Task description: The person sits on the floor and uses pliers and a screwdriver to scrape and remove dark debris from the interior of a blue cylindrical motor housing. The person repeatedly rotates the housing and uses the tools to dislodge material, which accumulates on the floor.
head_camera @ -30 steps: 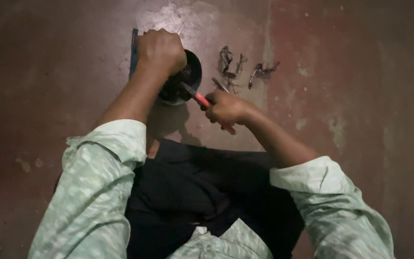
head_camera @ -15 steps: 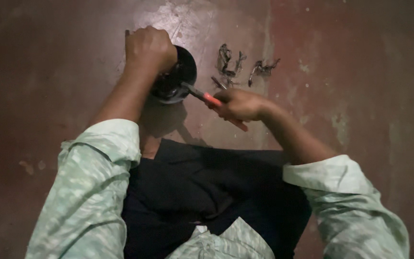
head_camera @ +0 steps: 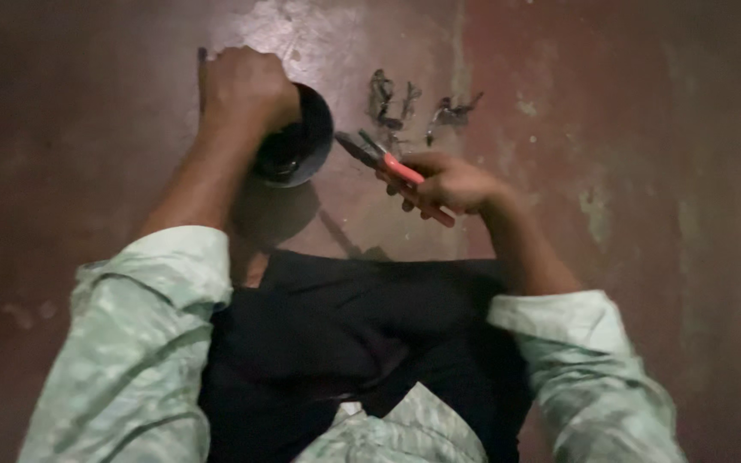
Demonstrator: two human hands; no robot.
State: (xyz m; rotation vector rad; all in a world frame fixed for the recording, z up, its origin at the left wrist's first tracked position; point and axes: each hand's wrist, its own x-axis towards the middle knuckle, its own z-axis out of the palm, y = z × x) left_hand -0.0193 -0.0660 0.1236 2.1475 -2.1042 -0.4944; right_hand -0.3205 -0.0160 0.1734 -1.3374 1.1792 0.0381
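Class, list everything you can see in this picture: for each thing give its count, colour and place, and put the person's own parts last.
round object: one, black, on the floor under the left hand
pliers: one pair, red handles, dark jaws pointing at the round object
metal scraps: a small cluster, dark grey, on the floor beyond the pliers
floor: reddish brown, worn pale near the top
dark cloth: one, black, over the lap
sleeves: two, pale green
left hand: gripping the round object
right hand: holding the pliers

One pliers (head_camera: 392, 167), one round dark part (head_camera: 302, 141), two hands (head_camera: 246, 86)
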